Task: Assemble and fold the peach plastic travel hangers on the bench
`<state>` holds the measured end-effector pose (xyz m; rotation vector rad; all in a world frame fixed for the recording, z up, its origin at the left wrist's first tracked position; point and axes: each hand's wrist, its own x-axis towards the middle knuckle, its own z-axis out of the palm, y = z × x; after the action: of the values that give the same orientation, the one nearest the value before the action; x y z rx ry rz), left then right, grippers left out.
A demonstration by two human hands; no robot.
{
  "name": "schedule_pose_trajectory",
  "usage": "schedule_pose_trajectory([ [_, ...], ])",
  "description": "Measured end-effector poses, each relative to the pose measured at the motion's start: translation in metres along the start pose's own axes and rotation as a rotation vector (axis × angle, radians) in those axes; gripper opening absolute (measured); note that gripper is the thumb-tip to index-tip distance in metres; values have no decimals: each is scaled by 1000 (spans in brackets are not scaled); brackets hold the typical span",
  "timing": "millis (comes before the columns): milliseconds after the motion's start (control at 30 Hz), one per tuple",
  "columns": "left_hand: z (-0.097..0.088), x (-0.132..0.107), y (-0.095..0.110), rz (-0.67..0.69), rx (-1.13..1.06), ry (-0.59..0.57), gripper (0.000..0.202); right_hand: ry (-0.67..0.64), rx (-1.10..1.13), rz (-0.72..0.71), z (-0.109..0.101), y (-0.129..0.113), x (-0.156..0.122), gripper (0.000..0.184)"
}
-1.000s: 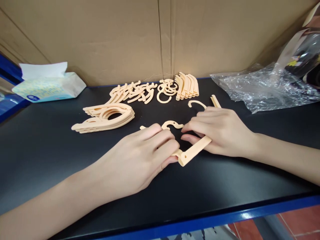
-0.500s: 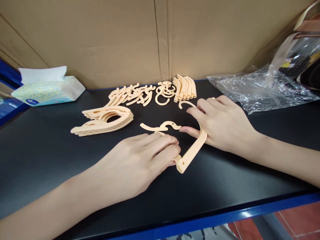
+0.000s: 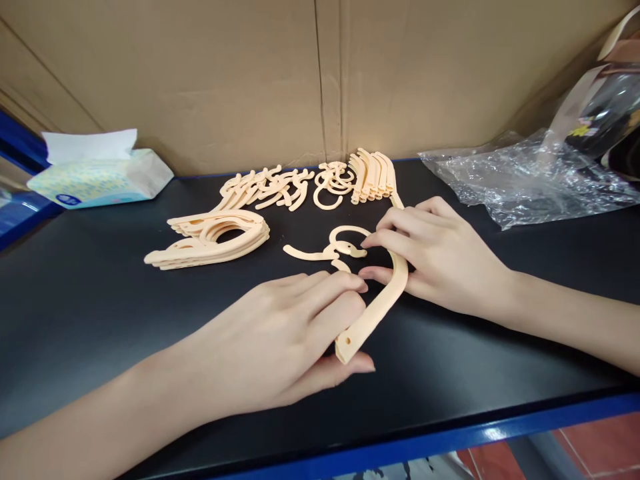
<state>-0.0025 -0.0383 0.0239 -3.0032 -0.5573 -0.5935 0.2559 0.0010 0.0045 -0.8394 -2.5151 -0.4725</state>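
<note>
My left hand [image 3: 280,340] lies low on the black table [image 3: 100,313], fingers curled, thumb under the near end of a curved peach plastic arm [image 3: 377,310]. My right hand [image 3: 440,257] pinches a peach hook ring [image 3: 345,235] with its fingertips and rests against the far part of that curved arm. The ring sits on a flat peach hanger piece [image 3: 313,253] between both hands.
A stack of assembled peach hangers [image 3: 210,237] lies left of centre. Loose peach parts [image 3: 270,187], rings [image 3: 333,180] and a bundle of curved arms [image 3: 373,175] line the back by a cardboard wall [image 3: 250,73]. A tissue pack [image 3: 95,177] sits left; crumpled clear plastic [image 3: 530,177] right.
My right hand has drawn the hook ring from further back toward the flat piece at centre. The curved arm has swung nearer, and my left thumb now sits beneath its end.
</note>
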Motion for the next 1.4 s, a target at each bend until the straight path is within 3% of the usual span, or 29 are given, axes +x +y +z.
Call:
schedule_pose_trajectory([
  [233, 1, -4, -1, -25, -60, -35, 49, -49, 173, -36, 1, 1, 1, 27],
  [567, 3, -5, -1, -15, -70, -48, 40, -85, 177, -58, 2, 3, 2, 27],
  [1033, 5, -4, 1, -16, -60, -53, 43, -101, 135, -87, 1, 2, 1, 30],
  [1400, -6, 4, 4, 0, -9, -125, 49, -111, 119, -77, -1, 0, 1, 28],
])
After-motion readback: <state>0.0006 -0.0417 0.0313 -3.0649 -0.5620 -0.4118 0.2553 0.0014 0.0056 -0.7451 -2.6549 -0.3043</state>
